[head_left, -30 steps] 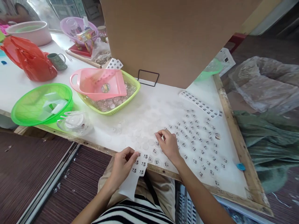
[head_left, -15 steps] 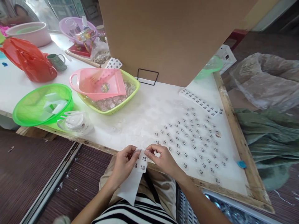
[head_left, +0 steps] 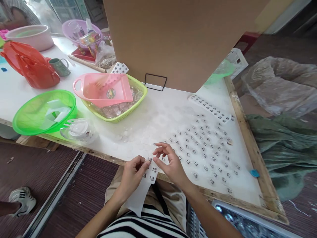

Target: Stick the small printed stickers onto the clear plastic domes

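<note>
My left hand (head_left: 133, 173) pinches a strip of panda stickers (head_left: 151, 172) between thumb and index finger, over the table's near edge. The strip's white backing (head_left: 138, 198) hangs down across my lap. Just right of the strip is my right hand (head_left: 172, 165), thumb and fingers apart. A tiny dark-printed panda sticker (head_left: 154, 144) appears to cling to its index fingertip. Clear round pieces with panda stickers (head_left: 204, 148) lie spread over the table to the right. Plain clear pieces (head_left: 141, 140) lie ahead of my hands, hard to make out.
A yellow-green basket (head_left: 116, 119) of clear pieces carries a pink tray (head_left: 99, 89). To the left are a green basket (head_left: 18, 122) and a plastic-wrapped white item (head_left: 79, 129). A cardboard box (head_left: 183, 43) stands behind. Another sticker sheet (head_left: 210, 107) lies right. A shoe (head_left: 22, 201) shows lower left.
My right hand has come away from the strip, its index finger lifting up and forward with the small sticker. My left hand keeps its pinch. A person's shoe has entered at lower left.
</note>
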{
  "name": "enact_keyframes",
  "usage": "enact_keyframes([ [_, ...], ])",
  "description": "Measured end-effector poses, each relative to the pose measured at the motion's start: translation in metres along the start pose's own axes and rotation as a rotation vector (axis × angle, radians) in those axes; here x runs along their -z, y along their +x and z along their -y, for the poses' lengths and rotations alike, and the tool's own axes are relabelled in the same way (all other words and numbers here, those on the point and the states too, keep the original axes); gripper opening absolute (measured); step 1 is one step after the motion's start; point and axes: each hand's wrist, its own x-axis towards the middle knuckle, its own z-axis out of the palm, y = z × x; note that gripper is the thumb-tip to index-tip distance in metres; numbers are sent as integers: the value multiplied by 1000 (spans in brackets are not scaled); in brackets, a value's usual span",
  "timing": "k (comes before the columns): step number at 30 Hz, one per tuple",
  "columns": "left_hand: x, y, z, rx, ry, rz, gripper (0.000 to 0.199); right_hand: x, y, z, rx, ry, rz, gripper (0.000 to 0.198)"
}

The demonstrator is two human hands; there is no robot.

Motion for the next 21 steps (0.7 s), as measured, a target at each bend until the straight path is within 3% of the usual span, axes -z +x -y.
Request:
enact_keyframes([
  [4, -1, 0, -2, -3, 38, 29, 34, -6, 1, 3, -42, 144, 49, 35],
  [9, 2, 2, -1, -9, 73, 43, 35, 11, 11, -3, 16, 204, -140, 32],
  [11, 5, 2, 0, -2, 81, 26, 36, 21, 19, -16, 6, 145, -202, 36],
  [14, 10, 3, 3, 6, 87, -12, 37, 28, 30, -40, -88, -40, -154, 38],
  [21, 17, 1, 6, 7, 104, -48, 36, 20, 38, -69, -146, -264, -89, 35],
])
